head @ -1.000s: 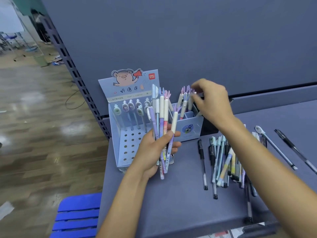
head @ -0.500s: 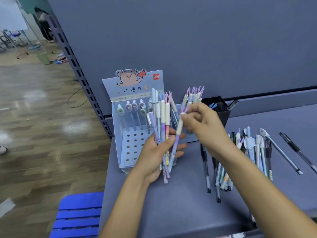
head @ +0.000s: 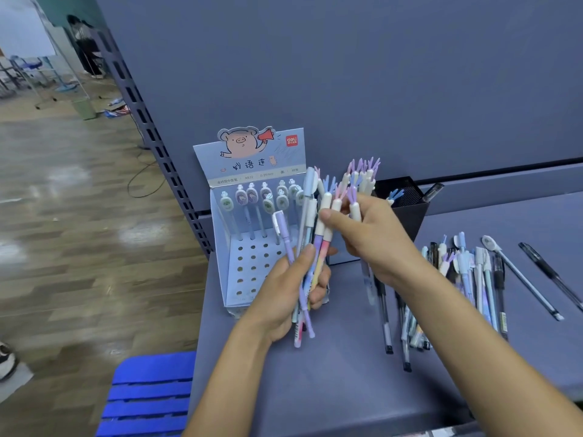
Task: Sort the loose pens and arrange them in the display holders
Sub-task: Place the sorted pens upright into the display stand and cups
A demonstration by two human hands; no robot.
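The left grip [head: 290, 291] is closed around a bundle of pens [head: 321, 238], held upright just in front of the pig display box [head: 258, 159] at the far left of the desk [head: 347, 389]. The right grip [head: 378, 241] pinches one purple-topped pen [head: 355, 211], and its thumb touches the caps of the bundle. The bundle is fanned and looks loosely held, so I think a pull on one pen can drag a neighbour out, and that pen would drop on the desk or roll off the near edge. The antler tops may also catch on each other. The loose pens [head: 473, 279] lie at the right, not yet sorted. Half a second before, the right grip pinched the top of a pen that leaned in the bundle; now the pen it holds is apart, to the right of the bundle
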